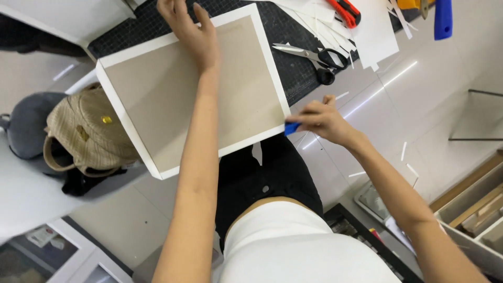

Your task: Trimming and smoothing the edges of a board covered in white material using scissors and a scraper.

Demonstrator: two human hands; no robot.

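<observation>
Obstacles: scissors (314, 56) and paper offcuts (335, 31) crowd the cutting mat (293, 68) right of the white-edged board (194, 94); woven bag (86, 133) left. Open floor (398, 105) right.

The left hand's (191, 31) fingers (166, 6) run off the top edge, so their tips cannot be seen. The right hand's fingers (309, 112) cover most of a small blue tool (292, 128); only its end shows, its kind unclear. Well beyond those fingers, a red-handled tool (346, 10), a blue handle (443, 20) and paper strips (319, 26) are cut by the top edge
</observation>
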